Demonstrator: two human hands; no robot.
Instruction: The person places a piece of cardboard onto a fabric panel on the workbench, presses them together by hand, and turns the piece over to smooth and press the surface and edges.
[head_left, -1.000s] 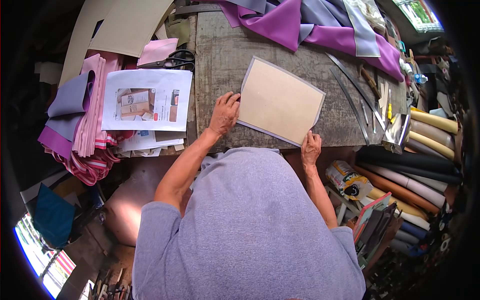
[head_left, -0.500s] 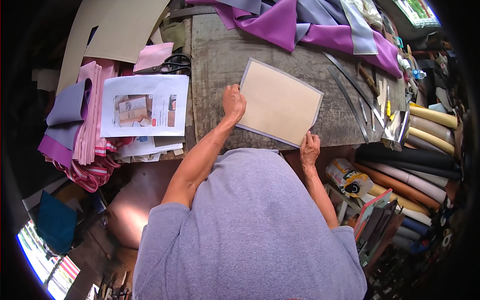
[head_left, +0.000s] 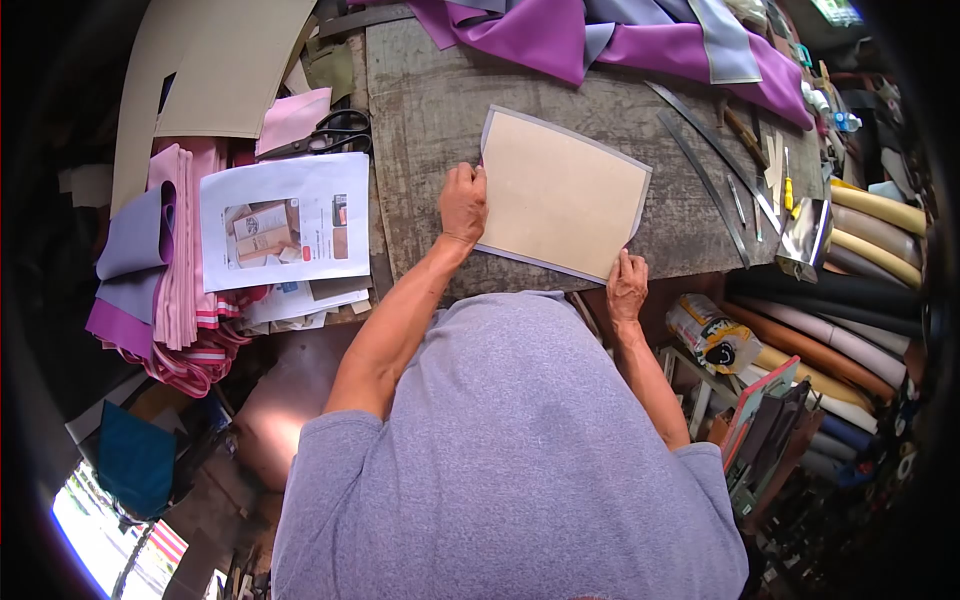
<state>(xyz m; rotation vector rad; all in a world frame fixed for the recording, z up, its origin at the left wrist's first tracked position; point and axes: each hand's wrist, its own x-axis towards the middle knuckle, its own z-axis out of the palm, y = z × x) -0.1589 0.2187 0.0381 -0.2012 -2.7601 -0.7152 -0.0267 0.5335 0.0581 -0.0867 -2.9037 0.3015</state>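
Observation:
A beige rectangular panel with a narrow grey-lavender border lies on the worn wooden tabletop, slightly turned. My left hand is closed at its left edge, fingers curled and thumb against the border. At the lower right corner my right hand pinches the edge between thumb and fingers. A bit of the grey border sticks out just above that hand. How the fingers sit under the panel is hidden.
Purple and grey leather-like sheets lie along the far side. Steel rulers, a hammer and a yellow screwdriver are on the right. Left are black scissors, a printed sheet and pink straps. Material rolls stand right.
The view has tilted a little. The panel and both hands keep nearly the same places, with the grip on both edges held.

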